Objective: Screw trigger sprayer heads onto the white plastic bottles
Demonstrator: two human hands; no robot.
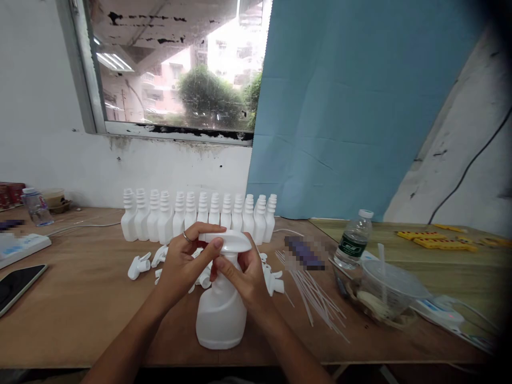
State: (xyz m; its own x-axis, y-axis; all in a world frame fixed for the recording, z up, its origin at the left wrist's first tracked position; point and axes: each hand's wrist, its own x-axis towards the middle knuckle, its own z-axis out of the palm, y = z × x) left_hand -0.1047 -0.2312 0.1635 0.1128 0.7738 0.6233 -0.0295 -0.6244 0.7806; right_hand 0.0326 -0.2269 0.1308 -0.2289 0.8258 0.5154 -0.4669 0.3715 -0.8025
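Observation:
A white plastic spray bottle (221,314) stands upright on the wooden table (80,314) in front of me. On its neck sits a white trigger spray head (229,241). My left hand (184,261) wraps around the spray head from the left, thumb across its front. From the right, my right hand (244,274) grips the bottle neck just under the head. Loose white spray heads (139,265) lie on the table behind my hands. A row of several empty white bottles (198,213) stands along the wall.
Thin clear dip tubes (316,296) lie fanned out to the right. Further right are a water bottle (353,240), a clear lidded cup with a straw (390,290) and yellow tools (440,240). A phone (18,285), power strip (20,248) and small bottle (36,205) sit left.

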